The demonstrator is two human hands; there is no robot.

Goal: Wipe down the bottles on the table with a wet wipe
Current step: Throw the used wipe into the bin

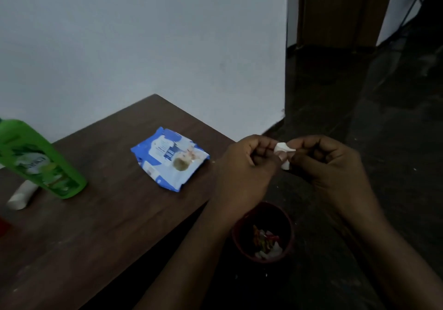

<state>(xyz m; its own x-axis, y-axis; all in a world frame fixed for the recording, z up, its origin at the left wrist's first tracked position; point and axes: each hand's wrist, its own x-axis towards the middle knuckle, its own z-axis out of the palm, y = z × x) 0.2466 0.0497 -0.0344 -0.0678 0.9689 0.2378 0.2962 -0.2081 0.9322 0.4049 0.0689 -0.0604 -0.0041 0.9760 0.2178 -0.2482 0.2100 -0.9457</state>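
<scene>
Both hands are raised off the table's right edge, above a bin. My left hand (242,168) and my right hand (328,163) pinch a small crumpled white wet wipe (284,152) between their fingertips. A blue and white pack of wet wipes (170,161) lies flat on the dark wooden table (96,226). At the far left a green bottle (38,161) stands on the table, looking tilted in this wide view. A white tube (21,196) lies beside its base.
A dark red bin (263,233) with scraps of rubbish stands on the dark floor under my hands, right of the table. A pale wall runs behind the table. A small red object (3,226) shows at the left edge.
</scene>
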